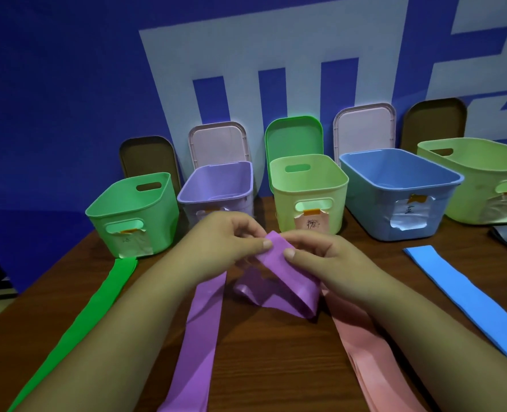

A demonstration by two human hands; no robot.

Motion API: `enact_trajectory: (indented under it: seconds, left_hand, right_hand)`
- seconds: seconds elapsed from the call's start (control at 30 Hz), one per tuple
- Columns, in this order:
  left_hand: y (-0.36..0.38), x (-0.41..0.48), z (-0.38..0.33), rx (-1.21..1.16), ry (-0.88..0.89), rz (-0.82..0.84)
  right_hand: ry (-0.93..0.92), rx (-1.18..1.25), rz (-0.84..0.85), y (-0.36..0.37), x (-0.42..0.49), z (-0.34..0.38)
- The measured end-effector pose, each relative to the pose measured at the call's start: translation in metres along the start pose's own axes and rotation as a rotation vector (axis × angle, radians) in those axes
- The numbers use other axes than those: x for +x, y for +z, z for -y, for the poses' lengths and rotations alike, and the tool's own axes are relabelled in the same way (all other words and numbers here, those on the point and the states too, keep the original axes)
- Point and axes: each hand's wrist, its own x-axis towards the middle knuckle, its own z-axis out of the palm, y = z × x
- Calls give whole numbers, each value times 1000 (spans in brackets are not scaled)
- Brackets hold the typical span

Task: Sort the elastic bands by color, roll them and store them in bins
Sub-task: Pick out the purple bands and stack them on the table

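Purple band (287, 281) sits at the middle of the worktop (264, 361), its far end lifted and folded over between both hands while its long tail runs flat toward the near edge. Left hand (225, 236) pinches the left side of the folded end, thumb on top and fingers curled beneath; right hand (320, 254) pinches the right side the same way, and both forearms reach in from below. A green band (97, 304) lies stretched out to the left, a pink band (362, 346) just right of the purple one and partly under the right forearm, and a blue band (466, 286) further right. Behind the hands stands a row of open bins: a green bin (133, 215), a purple bin (216, 185), a pale green bin (308, 191), a blue bin (394, 200) and a larger pale green bin (484, 179), each with a paper label taped to its front. The left hand hides the purple bin's label. Plain plastic shows on the purple and blue bins' floors; the other floors are hidden by their walls. Lids (219, 147) lean against the blue wall behind.
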Motion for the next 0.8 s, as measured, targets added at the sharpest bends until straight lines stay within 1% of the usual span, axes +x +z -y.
enact_trajectory:
  seconds: [0.1, 0.23, 0.33, 0.43, 0.53, 0.63, 0.73, 0.8]
  left_hand:
    - [-11, 4, -16, 21, 39, -92]
    - [-28, 13, -54, 71, 161, -257]
    - [-42, 17, -89, 122, 240, -324]
    - [-56, 22, -115, 144, 283, -376]
    - [-67, 27, -133, 103, 301, -408]
    - [-73, 33, -143, 94, 289, -428]
    - [-76, 38, -144, 68, 276, -431]
    - [-78, 41, -141, 48, 258, -444]
  right_hand:
    - [-26, -94, -59, -1, 3, -4]
    - [-51, -83, -161, -7, 9, -11]
    - [-30, -115, -208, -12, 8, -13]
    - [34, -147, -155, -16, 6, -18]
    - [61, -225, -108, -17, 5, -16]
    - [50, -137, -65, -16, 3, -9]
    - [10, -112, -66, -14, 2, -11]
    - [17, -59, -46, -13, 3, -14]
